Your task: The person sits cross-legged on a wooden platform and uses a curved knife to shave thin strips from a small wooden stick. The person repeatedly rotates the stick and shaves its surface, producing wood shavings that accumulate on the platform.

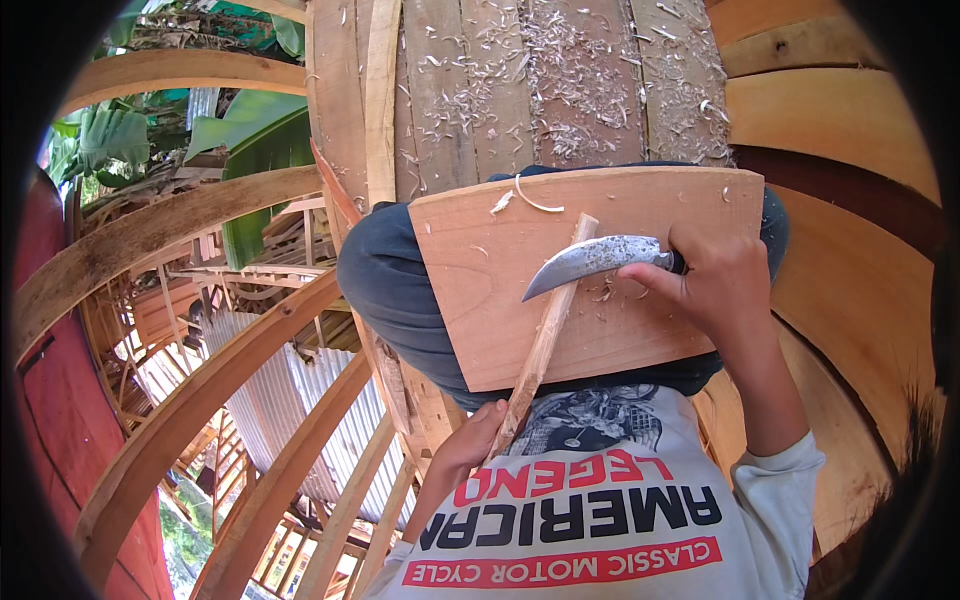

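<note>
In my right hand (722, 282) is the handle of a broad knife with a curved, dark-spotted steel blade (595, 262). The thumb presses along the blade's base, and most of the handle is hidden by my fingers. The blade lies across a pale, rough-cut wooden stick (541, 350) near its far end. My left hand (476, 436) is closed around the stick's near end, close to my shirt. Under both lies a flat wooden board (470, 285) resting across my lap, with a few curled shavings (540, 200) on it.
Planks (490, 110) strewn with wood shavings stretch out beyond my knees. Curved wooden ribs (220, 440) rise at the left, with corrugated metal sheets (325, 395) and banana leaves (255, 130) outside them. Wide curved boards (850, 270) form a wall at the right.
</note>
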Demonstrator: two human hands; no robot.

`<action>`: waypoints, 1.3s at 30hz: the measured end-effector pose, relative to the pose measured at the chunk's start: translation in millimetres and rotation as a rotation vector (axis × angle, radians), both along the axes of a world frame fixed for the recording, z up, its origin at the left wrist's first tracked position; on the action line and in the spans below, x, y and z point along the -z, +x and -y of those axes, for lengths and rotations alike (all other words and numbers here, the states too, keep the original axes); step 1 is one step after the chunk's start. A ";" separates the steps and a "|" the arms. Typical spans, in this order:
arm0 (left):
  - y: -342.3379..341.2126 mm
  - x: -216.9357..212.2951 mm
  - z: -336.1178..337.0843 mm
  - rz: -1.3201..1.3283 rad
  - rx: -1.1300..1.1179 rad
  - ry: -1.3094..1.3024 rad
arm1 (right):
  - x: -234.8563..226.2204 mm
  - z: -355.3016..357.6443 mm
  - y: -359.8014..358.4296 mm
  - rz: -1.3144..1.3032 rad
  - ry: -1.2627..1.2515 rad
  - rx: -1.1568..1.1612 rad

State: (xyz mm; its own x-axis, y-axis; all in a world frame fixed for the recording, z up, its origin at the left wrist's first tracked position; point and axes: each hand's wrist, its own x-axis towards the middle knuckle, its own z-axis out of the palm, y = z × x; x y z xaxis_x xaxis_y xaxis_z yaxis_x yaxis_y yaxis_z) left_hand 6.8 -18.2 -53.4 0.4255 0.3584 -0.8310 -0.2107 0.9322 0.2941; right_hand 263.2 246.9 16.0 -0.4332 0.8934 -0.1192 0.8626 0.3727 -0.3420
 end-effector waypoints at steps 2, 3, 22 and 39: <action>10.4 -10.3 -13.8 -0.057 -0.002 0.044 | 6.4 -7.4 -0.8 0.045 0.042 -0.003; 13.9 -14.6 -18.5 -0.090 0.004 0.072 | 8.9 -8.2 -0.3 0.068 0.057 -0.002; -3.8 -40.5 -36.5 -0.019 0.278 -0.038 | 5.7 -5.7 31.9 -0.258 -0.190 0.459; 44.7 -115.5 -199.1 0.252 -0.015 0.577 | -10.4 10.8 0.5 -1.266 -0.771 0.353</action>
